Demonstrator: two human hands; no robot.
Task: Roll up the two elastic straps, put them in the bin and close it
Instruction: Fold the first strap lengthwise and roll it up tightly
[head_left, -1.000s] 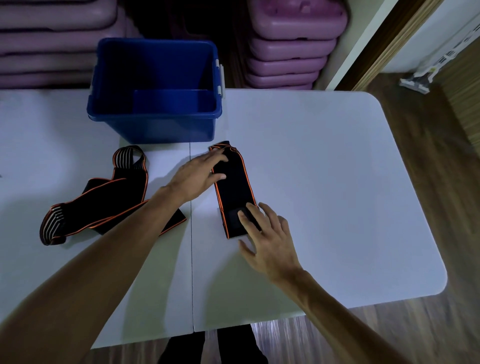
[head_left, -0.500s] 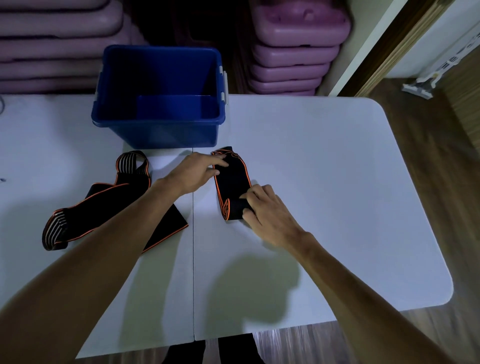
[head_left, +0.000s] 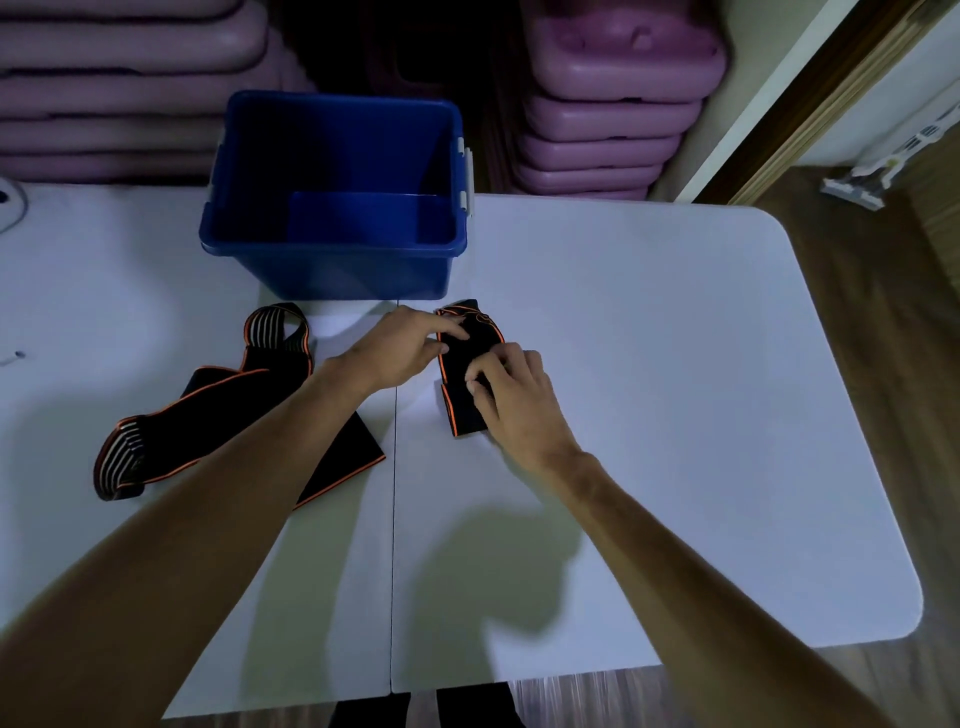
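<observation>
A black elastic strap with orange edging (head_left: 464, 395) lies on the white table (head_left: 675, 415) just in front of the blue bin (head_left: 337, 244); its near end is folded over. My right hand (head_left: 511, 395) grips that folded end with curled fingers. My left hand (head_left: 402, 345) pinches the strap's far part at its left edge. A second strap (head_left: 218, 415), black with striped ends, lies loose and unrolled to the left, partly under my left forearm. The bin stands open, and I see nothing inside it. No lid is in view.
Stacks of purple plastic steps (head_left: 613, 98) stand behind the table. A small white object (head_left: 8, 205) sits at the far left edge. The table's rounded right corner borders a wooden floor (head_left: 883, 364).
My right hand moved away from me along the strap, folding its near end over, so the strap looks shorter. My left hand stayed on the far end, its fingers now pinching.
</observation>
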